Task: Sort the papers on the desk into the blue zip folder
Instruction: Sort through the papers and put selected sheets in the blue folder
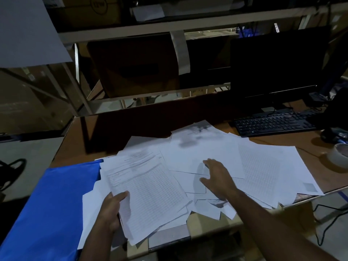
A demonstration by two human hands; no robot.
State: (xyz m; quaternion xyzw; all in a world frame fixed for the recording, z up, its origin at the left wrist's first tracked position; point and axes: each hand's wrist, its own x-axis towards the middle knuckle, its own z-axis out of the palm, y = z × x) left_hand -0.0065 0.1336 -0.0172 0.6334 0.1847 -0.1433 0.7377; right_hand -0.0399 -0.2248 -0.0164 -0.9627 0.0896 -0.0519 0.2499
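Many white papers [207, 151] lie fanned across the brown desk [79, 140]. My left hand [111, 210] grips a stack of printed sheets [148, 193] at its lower left edge, thumb on top. This stack overlaps the blue zip folder [50, 208], which lies at the desk's left front and hangs over the edge. My right hand [216, 178] reaches over the loose papers with fingers spread and straight, palm down, touching or just above them. A gridded sheet [267, 166] lies to its right.
A black keyboard [273, 123] and dark monitor [276, 66] stand at the back right. A roll of tape [339, 155] sits at the right edge. Metal shelving with cardboard boxes [135, 66] rises behind the desk. Cables hang at the lower right.
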